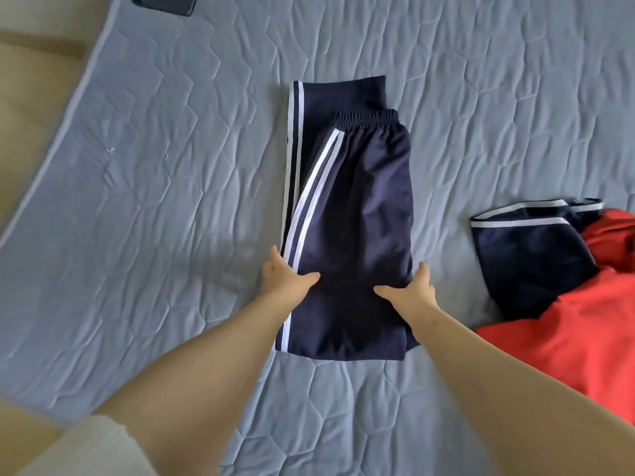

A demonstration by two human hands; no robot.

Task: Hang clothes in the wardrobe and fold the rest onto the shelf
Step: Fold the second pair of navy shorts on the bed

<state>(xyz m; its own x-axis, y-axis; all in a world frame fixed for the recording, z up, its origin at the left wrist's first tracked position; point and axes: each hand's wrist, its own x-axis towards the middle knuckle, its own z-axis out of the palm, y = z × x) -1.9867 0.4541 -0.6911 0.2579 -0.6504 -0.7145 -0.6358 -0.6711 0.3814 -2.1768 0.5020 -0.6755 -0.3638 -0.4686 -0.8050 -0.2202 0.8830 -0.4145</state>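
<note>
Navy track pants [354,214] with white side stripes lie folded lengthwise on the grey quilted bed cover [171,166], the elastic waistband turned back toward the far end. My left hand [283,274] grips the pants' left edge near the stripes, thumb on top and fingers at the side. My right hand [414,292] holds the right edge the same way, thumb lying across the fabric. Both hands sit a little above the near end of the pants.
To the right lies a folded navy garment with white stripes [529,255], partly on a red garment [577,338]. A dark phone [165,3] rests at the top left of the cover. Beige bedding [31,108] shows past the cover's left edge.
</note>
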